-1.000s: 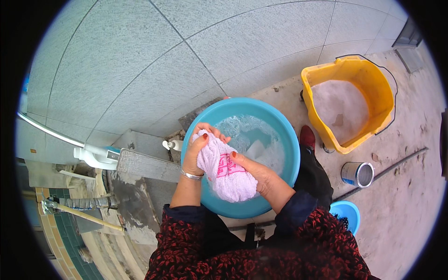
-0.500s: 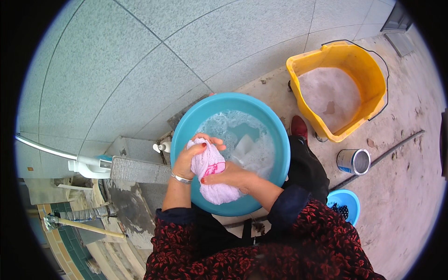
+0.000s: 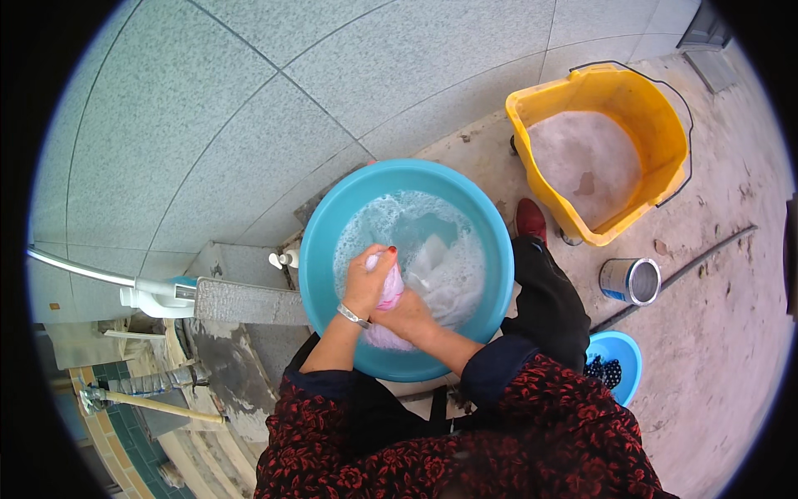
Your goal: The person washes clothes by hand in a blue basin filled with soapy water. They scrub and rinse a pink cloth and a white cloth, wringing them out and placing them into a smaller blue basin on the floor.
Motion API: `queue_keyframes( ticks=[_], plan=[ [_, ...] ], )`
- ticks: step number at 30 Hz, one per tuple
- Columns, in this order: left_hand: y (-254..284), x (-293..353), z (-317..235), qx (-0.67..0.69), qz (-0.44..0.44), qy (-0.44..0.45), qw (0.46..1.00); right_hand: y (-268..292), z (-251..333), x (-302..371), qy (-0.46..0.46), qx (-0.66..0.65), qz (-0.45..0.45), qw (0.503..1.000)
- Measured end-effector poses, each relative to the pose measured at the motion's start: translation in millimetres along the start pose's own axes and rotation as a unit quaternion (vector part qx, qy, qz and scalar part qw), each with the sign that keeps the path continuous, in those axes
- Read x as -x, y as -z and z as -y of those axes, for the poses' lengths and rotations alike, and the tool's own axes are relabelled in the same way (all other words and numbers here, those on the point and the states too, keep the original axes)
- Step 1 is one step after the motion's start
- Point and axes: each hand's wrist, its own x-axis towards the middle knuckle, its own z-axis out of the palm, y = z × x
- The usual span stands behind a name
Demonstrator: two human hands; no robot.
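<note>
A pale pink towel [image 3: 389,287] is bunched between my two hands over a blue basin [image 3: 496,241] of sudsy water. My left hand [image 3: 366,279], a silver bracelet at its wrist, is wrapped round the upper part of the cloth. Lower down, my right hand [image 3: 405,316] grips the same towel, its fingers mostly hidden from view. Part of the towel hangs out below the hands at the basin's near side. A white cloth [image 3: 445,279] lies in the foamy water to the right of my hands.
A yellow bucket [image 3: 677,141] with cloudy, foamy water stands at the far right. Near it on the concrete are a metal can [image 3: 644,281], a black hose [image 3: 706,262] and a small blue basin [image 3: 633,366] holding dark dotted cloth. At left sit a pump bottle [image 3: 287,259] and a stone ledge [image 3: 249,303].
My hands have closed more tightly round the towel, squeezing it into a narrower bundle. The left hand has turned over it and both hands have come closer together.
</note>
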Motion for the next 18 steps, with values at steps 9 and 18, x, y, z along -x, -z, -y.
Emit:
queue_keyframes(
  ticks=[9,18],
  plan=[
    [-8.9,-1.4,27.4,-0.205,-0.110,-0.058,0.971,-4.5,-1.8,6.6,0.014,0.126,-0.111,0.986],
    [35.0,54.0,-3.8,0.221,-0.246,-0.108,0.938,20.5,10.2,48.6,-0.143,-0.310,0.093,0.935]
  ],
)
